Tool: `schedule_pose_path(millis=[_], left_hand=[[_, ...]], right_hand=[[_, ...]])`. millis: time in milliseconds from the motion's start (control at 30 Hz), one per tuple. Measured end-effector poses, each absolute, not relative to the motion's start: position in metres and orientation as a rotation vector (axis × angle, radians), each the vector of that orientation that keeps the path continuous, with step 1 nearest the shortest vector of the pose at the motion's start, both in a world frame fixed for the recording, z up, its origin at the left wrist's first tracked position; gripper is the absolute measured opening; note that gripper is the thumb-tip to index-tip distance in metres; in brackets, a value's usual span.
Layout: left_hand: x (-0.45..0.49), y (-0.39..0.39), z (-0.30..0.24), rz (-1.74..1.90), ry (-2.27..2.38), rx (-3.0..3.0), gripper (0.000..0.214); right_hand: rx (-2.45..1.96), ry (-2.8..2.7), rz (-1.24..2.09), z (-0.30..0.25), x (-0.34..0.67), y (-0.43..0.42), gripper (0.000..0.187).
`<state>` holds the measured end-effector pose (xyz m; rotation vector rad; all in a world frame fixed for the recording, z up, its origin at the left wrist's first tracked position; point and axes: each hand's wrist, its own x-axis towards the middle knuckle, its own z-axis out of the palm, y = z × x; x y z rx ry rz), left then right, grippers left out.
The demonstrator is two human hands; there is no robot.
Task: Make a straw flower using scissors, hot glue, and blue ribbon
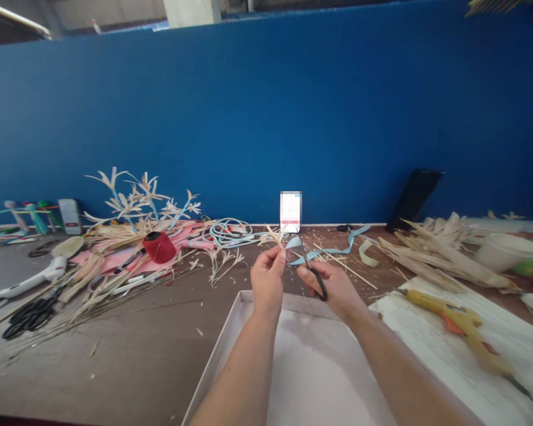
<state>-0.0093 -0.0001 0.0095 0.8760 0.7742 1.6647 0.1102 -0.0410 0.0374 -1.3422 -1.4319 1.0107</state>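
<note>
Between the fingertips of my left hand [267, 273] is pinched a pale dried-husk flower [275, 236], its thin petals pointing up and away. My right hand [331, 284] grips a pair of scissors [318, 283] by the dark handles, with the blades beside the flower. Whether the blades touch the petals I cannot tell. Both hands are over the far edge of a shallow white box [320, 367]. Behind them a light blue ribbon [337, 251] curls across the table among small pale scraps.
Husk flowers on stems [148, 204], a red thread spool [159, 247] and black scissors [31, 313] lie to the left. A yellow glue gun [453, 313] rests on paper at right, near dried husks [444, 248] and a white cup [497, 251]. A lit phone [290, 210] leans against the blue partition [249, 118].
</note>
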Motion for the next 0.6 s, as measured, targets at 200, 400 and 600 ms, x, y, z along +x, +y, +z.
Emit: schedule_pose_path(millis=[200,400,600], left_hand=[[-0.0096,-0.0017,0.0116,1.665,0.797,0.867,0.031],[-0.0094,-0.0016,0.012,1.65,0.801,0.872,0.033],[-0.0096,-0.0014,0.0121,1.636,0.81,0.866,0.032]], right_hand=[[-1.345,-1.395,0.97,0.0332,0.1083,-0.0403,0.027],[-1.358,-1.455,0.88,0.0344,0.108,-0.0406,0.03],[-1.352,-1.471,0.758,0.0326,0.1064,-0.0413,0.033]])
